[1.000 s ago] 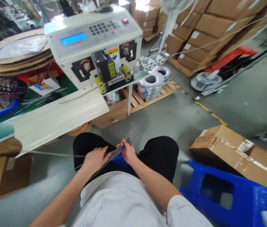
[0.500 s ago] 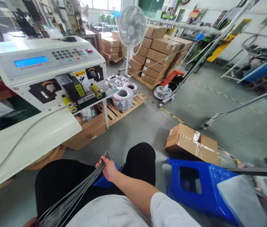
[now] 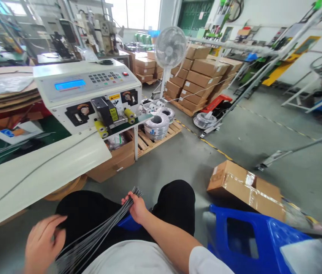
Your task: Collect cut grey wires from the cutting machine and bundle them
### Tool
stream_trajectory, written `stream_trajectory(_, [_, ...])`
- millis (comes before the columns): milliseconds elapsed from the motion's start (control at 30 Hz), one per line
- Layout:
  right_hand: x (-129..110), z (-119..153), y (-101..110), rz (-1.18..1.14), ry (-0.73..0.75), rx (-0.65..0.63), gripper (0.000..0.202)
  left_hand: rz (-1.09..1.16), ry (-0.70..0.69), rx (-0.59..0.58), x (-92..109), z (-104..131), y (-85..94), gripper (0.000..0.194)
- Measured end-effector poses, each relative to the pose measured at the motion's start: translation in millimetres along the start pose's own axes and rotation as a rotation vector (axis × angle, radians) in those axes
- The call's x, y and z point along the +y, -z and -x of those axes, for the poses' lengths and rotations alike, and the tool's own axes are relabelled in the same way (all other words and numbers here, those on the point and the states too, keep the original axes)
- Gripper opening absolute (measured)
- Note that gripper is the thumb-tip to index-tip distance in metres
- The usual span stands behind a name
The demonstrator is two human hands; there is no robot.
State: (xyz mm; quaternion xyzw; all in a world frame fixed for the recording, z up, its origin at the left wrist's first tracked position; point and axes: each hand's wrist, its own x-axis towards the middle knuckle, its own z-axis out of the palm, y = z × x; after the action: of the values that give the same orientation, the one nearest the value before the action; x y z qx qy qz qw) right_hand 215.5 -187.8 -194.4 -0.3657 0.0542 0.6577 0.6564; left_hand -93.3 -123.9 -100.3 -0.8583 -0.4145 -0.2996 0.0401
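1. Many thin gray wires (image 3: 100, 231) are making one long bunch over my black pants (image 3: 175, 207), fanning out toward the bottom left.
2. My right hand (image 3: 137, 209) is squeezing the bunch near its top end, and the wire tips are poking out past my fingers.
3. My left hand (image 3: 42, 241) is hanging beside the low end of the bunch. Its fingers are bending a little and its thumb is standing apart from them. I am not able to tell if it is touching the wires.
4. One single wire (image 3: 37, 172) is lying along the white slide (image 3: 72, 167), and its end is reaching the white machine (image 3: 59, 114).
5. The machine is showing a blue screen (image 3: 69, 84).
6. Big wire rolls (image 3: 157, 131) are sitting on a wooden pallet (image 3: 149, 146) behind the machine's table.
7. On my right, a brown box (image 3: 237, 188) is resting on the floor beside a blue plastic stool (image 3: 267, 236).
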Motion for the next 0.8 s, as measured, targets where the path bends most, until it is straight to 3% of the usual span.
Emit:
stream_trajectory(133, [-3.1, 5.5, -2.4, 0.066, -0.031, 0.04, 0.038, -0.165, -0.256, 0.089, 24.3, -94.3, 2.5, 0.041])
stream_trajectory(200, [-5.2, 7.3, -2.6, 0.1, -0.043, 0.06, 0.039, -0.212, -0.179, 0.098, 33.2, -141.5, 1.3, 0.036])
stream_trajectory(267, [-7.8, 8.4, -2.8, 0.121, -0.05, 0.06, 0.039, -0.233, -0.017, 0.075, 34.8, -183.9, -3.6, 0.037])
stream_trajectory(400, [-12.2, 10.8, -3.6, 0.123, -0.045, 0.036, 0.037, -0.212, 0.225, -0.014, 23.7, -241.8, -19.0, 0.054])
stream_trajectory(467, [-13.7, 11.5, -3.8, 0.124, -0.036, 0.021, 0.037, -0.174, 0.289, -0.089, 17.2, -255.8, -25.5, 0.059])
stream_trajectory(567, [-15.1, 11.0, -3.7, 0.125, -0.03, -0.016, 0.038, -0.119, 0.377, -0.167, 10.7, -261.5, -29.6, 0.05])
stream_trajectory(700, [-16.6, 9.4, -4.5, 0.135, -0.037, -0.039, 0.039, -0.115, 0.449, -0.199, 5.9, -251.4, -23.1, 0.038])
stream_trajectory(800, [-18.2, 8.9, -6.6, 0.143, -0.046, -0.044, 0.036, -0.114, 0.507, -0.232, 3.2, -236.8, -8.8, 0.037])
